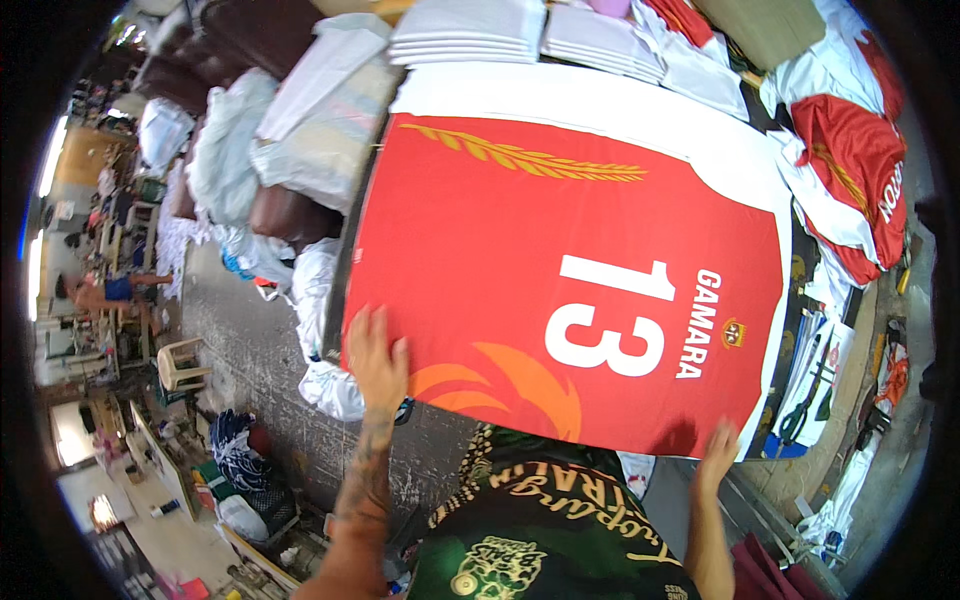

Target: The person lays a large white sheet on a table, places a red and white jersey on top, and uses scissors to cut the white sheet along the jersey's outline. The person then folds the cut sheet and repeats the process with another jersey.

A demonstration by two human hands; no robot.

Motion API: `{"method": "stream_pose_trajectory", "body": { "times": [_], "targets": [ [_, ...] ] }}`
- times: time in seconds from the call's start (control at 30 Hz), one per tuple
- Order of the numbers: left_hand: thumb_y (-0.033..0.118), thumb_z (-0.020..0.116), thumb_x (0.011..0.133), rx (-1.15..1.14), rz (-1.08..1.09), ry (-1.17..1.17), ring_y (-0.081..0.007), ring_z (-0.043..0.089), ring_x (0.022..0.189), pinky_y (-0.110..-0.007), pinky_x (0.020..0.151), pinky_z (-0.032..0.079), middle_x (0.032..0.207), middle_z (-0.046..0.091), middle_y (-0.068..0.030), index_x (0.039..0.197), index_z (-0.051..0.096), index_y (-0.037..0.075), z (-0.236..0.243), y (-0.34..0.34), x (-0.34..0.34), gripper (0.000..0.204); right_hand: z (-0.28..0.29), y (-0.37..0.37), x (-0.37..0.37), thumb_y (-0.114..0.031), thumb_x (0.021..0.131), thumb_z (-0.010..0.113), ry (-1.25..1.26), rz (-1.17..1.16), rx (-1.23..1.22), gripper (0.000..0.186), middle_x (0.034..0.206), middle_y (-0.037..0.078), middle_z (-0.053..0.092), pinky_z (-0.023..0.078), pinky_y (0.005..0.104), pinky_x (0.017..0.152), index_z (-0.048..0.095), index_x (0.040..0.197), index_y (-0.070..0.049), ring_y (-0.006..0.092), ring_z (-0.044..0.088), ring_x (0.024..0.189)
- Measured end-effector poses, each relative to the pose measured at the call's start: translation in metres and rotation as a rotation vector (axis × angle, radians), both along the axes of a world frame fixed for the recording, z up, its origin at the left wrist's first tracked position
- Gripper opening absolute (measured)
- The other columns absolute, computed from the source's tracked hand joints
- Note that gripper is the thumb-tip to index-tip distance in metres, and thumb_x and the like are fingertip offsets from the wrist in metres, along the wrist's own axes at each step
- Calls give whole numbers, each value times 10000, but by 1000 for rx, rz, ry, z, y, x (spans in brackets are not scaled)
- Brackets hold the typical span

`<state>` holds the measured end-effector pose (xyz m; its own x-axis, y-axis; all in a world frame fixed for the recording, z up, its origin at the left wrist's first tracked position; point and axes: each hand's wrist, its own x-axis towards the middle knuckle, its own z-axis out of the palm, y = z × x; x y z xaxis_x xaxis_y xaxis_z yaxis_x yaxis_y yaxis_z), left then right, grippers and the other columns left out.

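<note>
Folded white cloths [468, 32] crowd the far edge of the red shirt piece [470, 250], flat on the table; scissors [808, 400] lie rightward; left hand [377, 362] at its corner, thumb apart; right hand [716, 458] blurred, fingers I can't tell.

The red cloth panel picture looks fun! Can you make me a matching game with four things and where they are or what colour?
1. cloth panel
2. scissors
3. left hand
4. chair

A. on the floor, toward the left of the picture
B. red, with a yellow leafy branch
C. at the panel's left edge
D. black-handled, right of the panel

Pairs: 1-B, 2-D, 3-C, 4-A
</note>
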<state>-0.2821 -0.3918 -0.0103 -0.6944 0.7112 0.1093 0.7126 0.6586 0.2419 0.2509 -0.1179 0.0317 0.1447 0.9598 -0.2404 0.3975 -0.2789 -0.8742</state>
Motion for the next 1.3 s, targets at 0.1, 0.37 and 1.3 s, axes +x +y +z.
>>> {"method": "stream_pose_trajectory", "body": {
  "times": [0.1,0.37,1.3],
  "targets": [
    [556,389,1130,135,1471,-206,-424,337,1551,-541,1282,241,1690,359,-229,1677,338,105,-37,-97,41,710,-46,-97,75,-277,1017,603,22,-258,-605,237,624,-11,488,373,273,465,549,811,-175,127,499,502],
    [862,409,950,1440,847,-2140,-383,280,1577,-624,1289,128,1687,360,-203,1645,288,12,-207,-33,159,1105,-184,-34,153,-206,975,708,258,-261,-408,214,1074,10,671,439,341,681,651,1176,-158,148,580,892],
    [365,827,903,329,339,-414,-285,737,866,-379,762,544,966,767,-177,1091,782,-40,-42,197,-224,448,107,230,31,-260,1010,711,-226,387,94,265,947,-20,685,453,264,770,756,1102,-15,92,580,860]
  ]
}}
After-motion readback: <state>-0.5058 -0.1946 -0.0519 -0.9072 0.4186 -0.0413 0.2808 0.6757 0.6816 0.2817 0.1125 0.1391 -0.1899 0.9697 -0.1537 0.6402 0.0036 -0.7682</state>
